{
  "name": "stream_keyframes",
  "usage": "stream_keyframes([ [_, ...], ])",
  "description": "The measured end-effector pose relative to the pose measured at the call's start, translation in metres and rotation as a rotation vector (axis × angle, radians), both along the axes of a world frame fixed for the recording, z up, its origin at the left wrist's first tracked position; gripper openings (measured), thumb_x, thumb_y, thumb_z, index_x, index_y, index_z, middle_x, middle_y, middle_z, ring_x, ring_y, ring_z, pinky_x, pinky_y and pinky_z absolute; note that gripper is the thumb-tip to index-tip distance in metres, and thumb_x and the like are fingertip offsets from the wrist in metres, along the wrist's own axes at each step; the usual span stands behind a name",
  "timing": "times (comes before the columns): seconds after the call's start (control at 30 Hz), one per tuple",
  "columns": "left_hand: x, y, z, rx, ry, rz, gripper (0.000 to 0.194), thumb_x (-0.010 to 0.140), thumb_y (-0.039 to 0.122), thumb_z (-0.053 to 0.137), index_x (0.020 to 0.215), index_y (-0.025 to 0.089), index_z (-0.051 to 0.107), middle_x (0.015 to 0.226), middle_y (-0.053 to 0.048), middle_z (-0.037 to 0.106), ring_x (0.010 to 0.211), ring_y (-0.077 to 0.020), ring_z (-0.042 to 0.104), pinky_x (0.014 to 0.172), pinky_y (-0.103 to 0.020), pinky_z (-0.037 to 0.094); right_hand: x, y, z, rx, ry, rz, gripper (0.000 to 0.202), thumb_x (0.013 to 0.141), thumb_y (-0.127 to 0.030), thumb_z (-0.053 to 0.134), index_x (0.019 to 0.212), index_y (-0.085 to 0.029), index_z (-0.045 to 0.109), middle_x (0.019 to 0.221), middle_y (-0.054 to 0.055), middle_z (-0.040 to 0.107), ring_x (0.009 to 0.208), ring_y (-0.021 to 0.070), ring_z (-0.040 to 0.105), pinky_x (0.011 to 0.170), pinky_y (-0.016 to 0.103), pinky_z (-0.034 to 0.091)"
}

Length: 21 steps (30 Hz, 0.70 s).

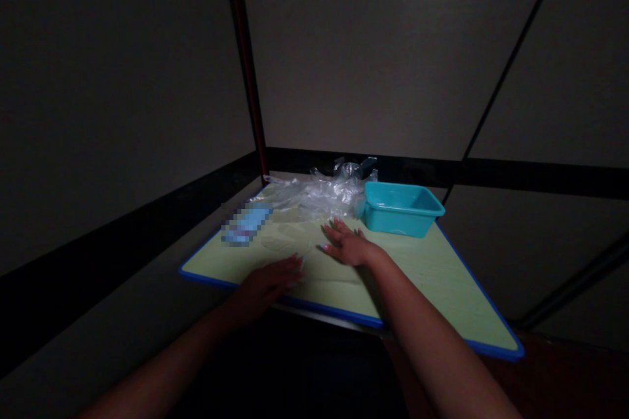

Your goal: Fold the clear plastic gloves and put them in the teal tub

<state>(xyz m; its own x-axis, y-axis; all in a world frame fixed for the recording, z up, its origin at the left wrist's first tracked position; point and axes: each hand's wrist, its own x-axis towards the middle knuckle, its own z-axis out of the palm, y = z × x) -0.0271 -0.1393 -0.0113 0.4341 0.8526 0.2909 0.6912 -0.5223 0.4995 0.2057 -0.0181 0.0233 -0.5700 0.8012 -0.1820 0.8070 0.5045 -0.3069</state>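
My right hand [348,246] lies palm down with its fingers spread, holding nothing. Below and to its left, my left hand [276,280] reaches over the table's front edge with its fingers stretched out flat. Between and just beyond my hands is a thin clear plastic sheet or bag [289,234], spread flat on the pale yellow-green table [413,281]. Its outline is faint, so its full extent is hard to make out. Past my fingertips sits a crumpled heap of clear plastic [324,195].
A turquoise plastic basin [400,219] stands at the back right, beside the heap. On the left lies a light blue object [247,225], blurred by pixelation. Blue trim [334,314] runs round the table's edge. Walls [373,65] close in behind and at the left.
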Motion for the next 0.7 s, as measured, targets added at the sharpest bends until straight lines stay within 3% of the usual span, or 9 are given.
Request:
stream_keyframes([
  [0.07, 0.002, 0.007, 0.008, -0.048, -0.105, 0.053, 0.036, 0.091, 0.038, 0.041, 0.113, 0.024, 0.065, 0.124, -0.003, 0.061, 0.117, -0.0195, 0.054, 0.103, -0.038, 0.04, -0.001, 0.001, -0.001, 0.047, 0.149, 0.023, 0.069, 0.087, -0.058, 0.034, 0.145, -0.022, 0.026, 0.154, 0.009, 0.013, 0.14, 0.0272, 0.009, 0.109, 0.052, 0.009],
  [0.13, 0.004, 0.015, 0.016, -0.061, -0.18, 0.096, 0.035, 0.089, 0.04, 0.043, 0.104, 0.021, 0.068, 0.112, -0.004, 0.068, 0.106, -0.0192, 0.06, 0.097, -0.036, 0.044, -0.001, 0.003, -0.001, 0.054, 0.341, 0.061, 0.06, 0.088, -0.053, 0.039, 0.134, -0.017, 0.045, 0.143, 0.013, 0.039, 0.131, 0.0258, 0.034, 0.106, 0.043, 0.025],
  [0.2, 0.007, 0.024, 0.022, -0.044, -0.208, 0.128, 0.035, 0.088, 0.042, 0.044, 0.093, 0.019, 0.071, 0.1, -0.005, 0.071, 0.095, -0.0185, 0.063, 0.088, -0.032, 0.048, -0.002, 0.004, -0.001, -0.002, 0.5, 0.096, 0.051, 0.087, -0.053, 0.042, 0.114, -0.013, 0.059, 0.115, 0.013, 0.062, 0.104, 0.0222, 0.057, 0.089, 0.034, 0.042],
  [0.23, 0.008, 0.029, 0.024, -0.031, -0.202, 0.145, 0.035, 0.087, 0.042, 0.045, 0.087, 0.018, 0.071, 0.093, -0.005, 0.071, 0.089, -0.0179, 0.063, 0.084, -0.031, 0.048, -0.002, 0.005, 0.0, -0.05, 0.548, 0.109, 0.05, 0.086, -0.054, 0.042, 0.103, -0.013, 0.062, 0.099, 0.012, 0.067, 0.089, 0.0198, 0.061, 0.078, 0.031, 0.046],
  [0.3, 0.01, 0.036, 0.025, -0.012, -0.169, 0.175, 0.035, 0.086, 0.041, 0.045, 0.076, 0.018, 0.069, 0.08, -0.004, 0.069, 0.078, -0.0161, 0.062, 0.075, -0.027, 0.048, -0.002, 0.006, 0.0, -0.157, 0.58, 0.126, 0.051, 0.083, -0.06, 0.043, 0.084, -0.013, 0.062, 0.074, 0.006, 0.065, 0.066, 0.0153, 0.059, 0.061, 0.026, 0.045],
  [0.37, 0.011, 0.042, 0.024, -0.004, -0.127, 0.196, 0.034, 0.085, 0.04, 0.045, 0.07, 0.018, 0.067, 0.073, -0.002, 0.066, 0.071, -0.0145, 0.059, 0.069, -0.025, 0.046, -0.001, 0.006, 0.0, -0.264, 0.576, 0.143, 0.051, 0.078, -0.065, 0.048, 0.074, -0.015, 0.059, 0.062, 0.001, 0.06, 0.056, 0.0119, 0.054, 0.054, 0.024, 0.042],
  [0.53, 0.014, 0.05, 0.019, -0.019, -0.088, 0.223, 0.032, 0.082, 0.038, 0.046, 0.067, 0.019, 0.064, 0.069, 0.0, 0.064, 0.068, -0.0136, 0.057, 0.065, -0.023, 0.043, 0.0, 0.005, 0.001, -0.476, 0.504, 0.201, 0.049, 0.065, -0.064, 0.063, 0.065, -0.016, 0.057, 0.055, -0.003, 0.057, 0.049, 0.0091, 0.05, 0.05, 0.022, 0.041],
  [0.7, 0.018, 0.055, 0.014, -0.064, -0.076, 0.27, 0.031, 0.083, 0.039, 0.045, 0.071, 0.018, 0.065, 0.072, -0.001, 0.065, 0.071, -0.0153, 0.059, 0.069, -0.026, 0.045, 0.002, 0.005, 0.001, -0.504, 0.368, 0.239, 0.035, 0.066, -0.049, 0.067, 0.062, -0.015, 0.057, 0.051, -0.004, 0.055, 0.043, 0.0073, 0.047, 0.045, 0.02, 0.037],
])
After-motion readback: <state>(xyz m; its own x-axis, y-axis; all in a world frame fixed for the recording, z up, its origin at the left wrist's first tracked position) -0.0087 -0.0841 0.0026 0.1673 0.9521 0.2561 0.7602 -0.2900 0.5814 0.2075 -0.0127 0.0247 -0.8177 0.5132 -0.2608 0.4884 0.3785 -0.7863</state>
